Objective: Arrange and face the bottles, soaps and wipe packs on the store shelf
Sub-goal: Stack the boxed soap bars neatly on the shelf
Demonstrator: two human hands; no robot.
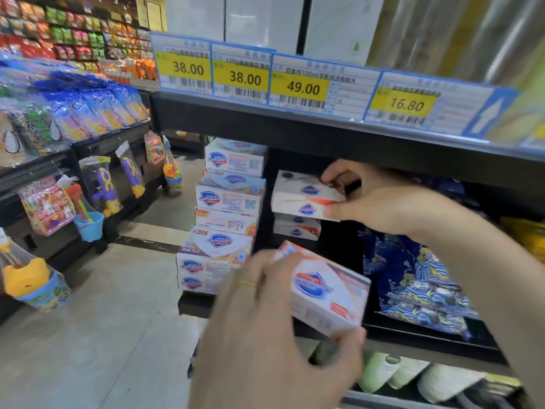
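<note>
Centre frame, the right hand (pixel 380 199) pinches a white cardboard soap box (pixel 306 194) atop a short shelf stack; lower centre, the left hand (pixel 265 329) grips another soap box (pixel 327 293). A careless nudge could topple that stack.

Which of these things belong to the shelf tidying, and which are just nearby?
Job: soap box in left hand; soap box in right hand; stacked soap boxes.
Nearby: price tags; hanging toys; blue packs.
</note>
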